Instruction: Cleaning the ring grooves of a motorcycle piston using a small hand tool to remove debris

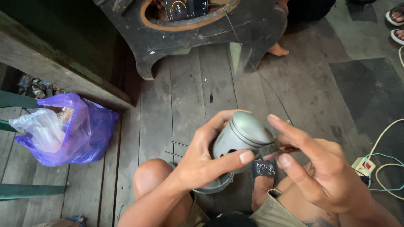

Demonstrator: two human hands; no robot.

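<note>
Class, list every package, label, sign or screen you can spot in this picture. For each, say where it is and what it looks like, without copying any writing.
Phone screen: top centre, lying in the dark wooden stool's round opening; dark rectangle with an orange dial.
Purple plastic bag: left, on the plank floor; crumpled, with a clear bag inside.
Sandal strap label: bottom centre, under the grey piston; black band with pale lettering.
</note>
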